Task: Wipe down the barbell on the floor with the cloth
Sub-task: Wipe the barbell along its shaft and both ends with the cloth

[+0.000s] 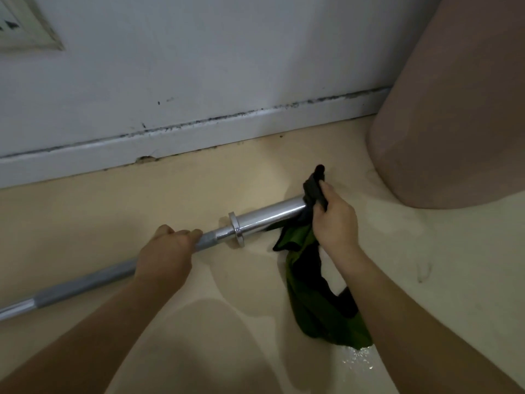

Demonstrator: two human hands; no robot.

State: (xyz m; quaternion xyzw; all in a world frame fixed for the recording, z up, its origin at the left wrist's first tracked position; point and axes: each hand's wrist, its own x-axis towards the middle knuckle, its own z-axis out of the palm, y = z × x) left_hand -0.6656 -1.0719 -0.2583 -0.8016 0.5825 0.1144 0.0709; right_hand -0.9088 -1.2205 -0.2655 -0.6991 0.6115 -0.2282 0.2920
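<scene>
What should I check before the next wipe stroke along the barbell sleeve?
1. Left hand steadying the barbell on the knurled shaft beside the collar: ok.
2. Right hand gripping the cloth: ok.
3. Cloth wrapped over the sleeve's far end: ok; how fully it goes around, cannot tell.
4. Sleeve bare between cloth and collar for the stroke: ok.
5. Loose cloth tail trailing on the floor, may snag: not ok.
6. Room past the bar end, pink object nearby: cannot tell.
</scene>
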